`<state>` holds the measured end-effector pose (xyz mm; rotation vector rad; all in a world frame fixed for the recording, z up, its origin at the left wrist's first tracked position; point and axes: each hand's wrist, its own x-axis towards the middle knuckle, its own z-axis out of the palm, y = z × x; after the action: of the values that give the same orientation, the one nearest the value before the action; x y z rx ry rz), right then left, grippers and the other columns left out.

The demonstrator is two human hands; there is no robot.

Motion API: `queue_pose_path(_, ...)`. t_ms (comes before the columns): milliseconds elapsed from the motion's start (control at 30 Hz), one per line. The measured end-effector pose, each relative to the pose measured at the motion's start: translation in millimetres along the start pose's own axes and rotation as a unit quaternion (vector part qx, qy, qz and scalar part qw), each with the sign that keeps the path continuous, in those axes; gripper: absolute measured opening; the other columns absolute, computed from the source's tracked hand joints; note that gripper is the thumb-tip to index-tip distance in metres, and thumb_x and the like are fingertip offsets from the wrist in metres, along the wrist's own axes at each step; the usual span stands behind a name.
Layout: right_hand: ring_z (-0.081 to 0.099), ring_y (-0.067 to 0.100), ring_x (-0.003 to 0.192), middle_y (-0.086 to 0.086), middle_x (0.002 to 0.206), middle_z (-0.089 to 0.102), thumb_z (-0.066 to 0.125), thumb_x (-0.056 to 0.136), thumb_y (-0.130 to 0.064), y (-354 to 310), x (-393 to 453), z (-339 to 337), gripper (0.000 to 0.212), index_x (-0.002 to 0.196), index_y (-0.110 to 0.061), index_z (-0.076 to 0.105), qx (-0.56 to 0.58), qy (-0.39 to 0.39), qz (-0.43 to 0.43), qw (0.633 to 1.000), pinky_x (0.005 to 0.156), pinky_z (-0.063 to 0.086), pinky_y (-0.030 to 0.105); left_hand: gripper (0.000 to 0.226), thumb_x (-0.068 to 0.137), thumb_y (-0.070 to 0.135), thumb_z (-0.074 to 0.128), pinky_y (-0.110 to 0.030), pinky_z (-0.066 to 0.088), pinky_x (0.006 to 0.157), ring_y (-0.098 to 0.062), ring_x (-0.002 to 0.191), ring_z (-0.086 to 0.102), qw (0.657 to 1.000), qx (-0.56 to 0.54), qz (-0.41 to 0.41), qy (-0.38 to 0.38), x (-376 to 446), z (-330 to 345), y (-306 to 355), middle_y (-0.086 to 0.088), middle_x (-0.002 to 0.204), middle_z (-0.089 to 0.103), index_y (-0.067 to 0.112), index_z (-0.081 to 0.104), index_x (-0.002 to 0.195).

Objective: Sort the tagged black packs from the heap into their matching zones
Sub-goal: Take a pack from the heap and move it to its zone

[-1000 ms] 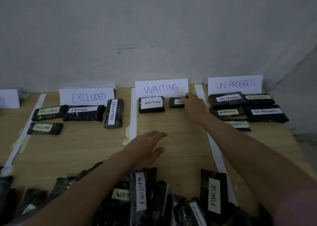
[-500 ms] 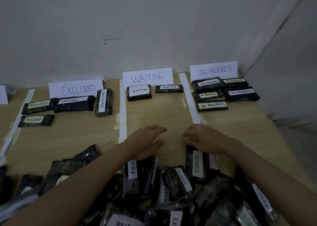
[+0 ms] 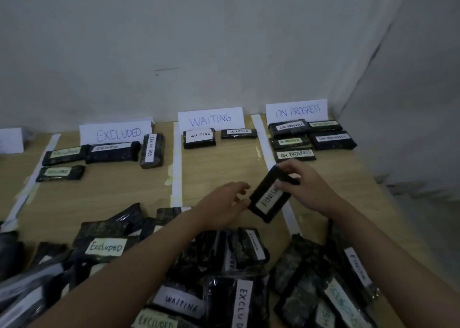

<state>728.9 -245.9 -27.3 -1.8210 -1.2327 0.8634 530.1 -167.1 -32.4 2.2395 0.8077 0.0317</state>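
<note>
Right grip: my right hand pinches the upper end of the FINISH pack, fingers curled over its top edge, thumb on the face.
Left grip: my left hand is loose, fingers slightly bent, fingertips touching or just beside the pack's lower left edge; I cannot tell which.
FINISH pack: lifted off the surface, tilted, its white tag facing up, between my two hands and over the white strip that divides the WAITING and ON PROGRESS zones.
Heap: near edge of the surface, under my forearms; black packs piled at all angles, with tags reading EXCLUDED, WAITING and FINISH among them, others blurred.
WAITING zone: sign upright at the wall; two WAITING packs side by side just in front of it.
ON PROGRESS zone: sign at the back right; five ON PROGRESS packs close together below it, the nearest one just beyond my right hand.
EXCLUDED zone: sign on the left; four EXCLUDED packs, three in a row with the rightmost turned lengthwise, one nearer me on the left.
Far left: part of another white card, text out of view.
</note>
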Motion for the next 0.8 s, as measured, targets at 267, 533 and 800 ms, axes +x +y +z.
queue_pose_path(267,0.063,0.021,0.096,0.009,0.111,0.059,0.062,0.087,-0.011,-38,-6,52,0.021,0.098,-0.021,0.047,0.194,0.042,0.023,0.980,0.074,0.056,0.033,0.018,0.092,0.019,0.054,-0.033,0.052,0.071,-0.019,0.083,0.063,0.945,-0.258,-0.093,0.180,-33,-30,-14,-0.001,0.094,0.062,0.020,0.054,0.110)
queue_pose_path(533,0.049,0.033,0.117,0.015,0.128,0.049,0.075,0.072,-0.020,-69,4,130,0.065,0.129,-0.006,0.048,-0.234,0.013,-0.298,0.925,0.094,0.044,0.048,0.018,0.093,0.013,0.051,-0.019,0.046,0.054,-0.013,0.067,0.054,0.929,-0.254,-0.143,0.228,-102,-67,-61,0.002,0.082,0.053,0.011,0.053,0.110)
queue_pose_path(800,0.060,0.035,0.097,0.014,0.111,0.060,0.089,0.049,-0.029,-123,15,213,0.081,0.119,-0.008,0.055,-0.321,-0.105,-0.424,0.840,0.084,0.051,0.049,0.013,0.093,0.014,0.050,-0.024,0.047,0.064,-0.016,0.074,0.056,0.910,-0.254,-0.190,0.267,-171,-97,-118,0.002,0.083,0.053,0.016,0.052,0.106)
